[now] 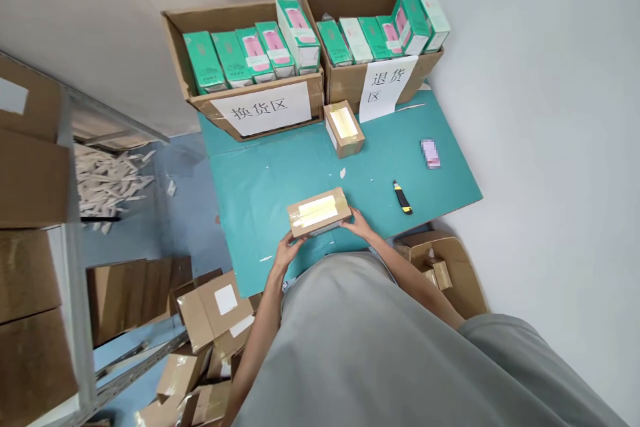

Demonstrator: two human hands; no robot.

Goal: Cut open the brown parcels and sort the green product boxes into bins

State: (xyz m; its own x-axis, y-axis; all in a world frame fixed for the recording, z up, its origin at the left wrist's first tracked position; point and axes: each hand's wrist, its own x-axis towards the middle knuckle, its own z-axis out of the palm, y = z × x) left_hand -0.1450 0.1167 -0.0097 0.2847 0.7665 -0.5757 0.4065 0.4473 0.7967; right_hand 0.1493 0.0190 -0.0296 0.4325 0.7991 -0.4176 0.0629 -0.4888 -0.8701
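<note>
A small taped cardboard parcel point(319, 211) with a pale label sits at the near edge of the teal table point(260, 180). My left hand point(286, 250) grips its left end and my right hand point(358, 223) grips its right end, fingers curled round it. A second taped parcel point(344, 128) stands farther back near the middle. A yellow and black utility knife point(403, 197) lies to the right of my right hand.
Two open cartons point(200, 100) point(345, 83) of green boxes stand at the table's back, each with a paper sign. A blurred pink item point(431, 153) lies at right. Loose parcels point(215, 310) pile on the floor at left, another carton point(450, 267) at right. Metal shelving point(75, 320) holds boxes far left.
</note>
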